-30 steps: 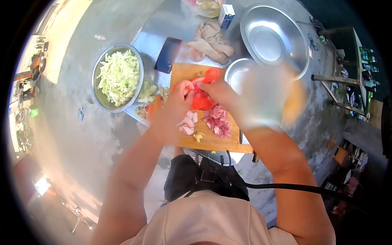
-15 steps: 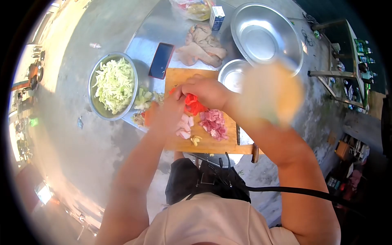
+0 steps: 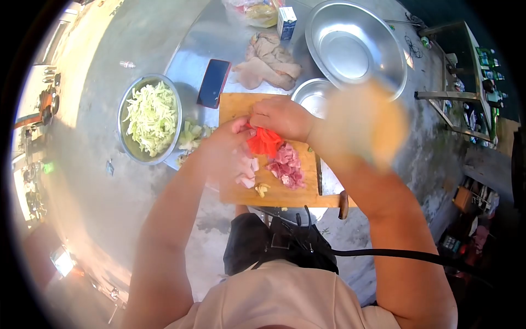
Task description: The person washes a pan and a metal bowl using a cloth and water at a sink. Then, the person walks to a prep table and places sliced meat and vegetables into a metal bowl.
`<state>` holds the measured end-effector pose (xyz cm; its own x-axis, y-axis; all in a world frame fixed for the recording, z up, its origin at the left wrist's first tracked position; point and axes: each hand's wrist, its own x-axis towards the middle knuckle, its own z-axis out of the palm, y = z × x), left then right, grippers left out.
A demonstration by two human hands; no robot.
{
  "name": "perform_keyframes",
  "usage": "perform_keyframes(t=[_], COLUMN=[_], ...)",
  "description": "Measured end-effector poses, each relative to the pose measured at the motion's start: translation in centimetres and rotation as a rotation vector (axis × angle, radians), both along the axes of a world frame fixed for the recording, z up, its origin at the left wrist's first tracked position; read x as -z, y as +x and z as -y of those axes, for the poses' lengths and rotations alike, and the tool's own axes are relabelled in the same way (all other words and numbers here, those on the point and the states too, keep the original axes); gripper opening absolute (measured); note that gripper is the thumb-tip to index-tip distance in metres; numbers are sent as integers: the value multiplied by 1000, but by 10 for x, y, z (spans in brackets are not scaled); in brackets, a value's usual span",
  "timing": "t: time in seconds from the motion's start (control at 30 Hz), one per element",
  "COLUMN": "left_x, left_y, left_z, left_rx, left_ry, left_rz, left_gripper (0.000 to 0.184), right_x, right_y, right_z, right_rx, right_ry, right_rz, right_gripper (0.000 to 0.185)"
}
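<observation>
Both hands meet over the wooden cutting board (image 3: 298,198), around a crumpled red plastic bag (image 3: 265,143). My right hand (image 3: 282,118) is closed on the bag's upper part. The fingers of my left hand (image 3: 226,143) pinch at its upper left edge, partly blurred. Just below the bag lies a pile of cut red meat (image 3: 287,166). Pale pink fatty meat (image 3: 248,174) sits to its left, partly behind my left hand. A few yellowish pieces (image 3: 262,189), perhaps ginger or garlic, rest near the board's front edge.
A knife with a wooden handle (image 3: 343,205) lies at the board's right. Left stands a bowl of shredded cabbage (image 3: 152,119). Beyond the board are a phone (image 3: 213,83), a cloth (image 3: 268,61), a small carton (image 3: 286,23), a large metal basin (image 3: 350,52) and a smaller bowl (image 3: 313,97).
My left hand has shifted slightly left and turned, covering the orange item that showed beside it. More of the red bag shows between the hands.
</observation>
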<state>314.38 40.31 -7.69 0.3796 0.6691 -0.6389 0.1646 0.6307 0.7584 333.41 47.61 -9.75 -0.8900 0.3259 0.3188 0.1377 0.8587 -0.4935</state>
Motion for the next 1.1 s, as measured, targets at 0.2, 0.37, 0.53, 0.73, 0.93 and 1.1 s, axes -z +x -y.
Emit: perform_keyframes(t=[0.2,0.37,0.53,0.73,0.93,1.1], left_x=[18,39,34,3,-7,43], left_y=[-6,-2,4,13,19,15], left_z=[2,15,12,-36,-73,-27], left_rx=[5,-33,-166,-218,-515,-452], left_ry=[-27,369,323,565,510,603], left_rz=[70,-250,-421,-357,-147,-451], left_gripper=[21,11,1,5,10,33], right_x=[-6,-16,-11,-48,-38,4], right_y=[6,16,29,46,97,171], right_z=[6,9,26,10,32,124], right_rx=[-8,54,135,500,907,1266], right_ry=[-42,-191,-429,-558,-707,-641], right_rz=[-58,96,-25,-221,-482,-21], right_gripper=[11,6,6,11,24,18])
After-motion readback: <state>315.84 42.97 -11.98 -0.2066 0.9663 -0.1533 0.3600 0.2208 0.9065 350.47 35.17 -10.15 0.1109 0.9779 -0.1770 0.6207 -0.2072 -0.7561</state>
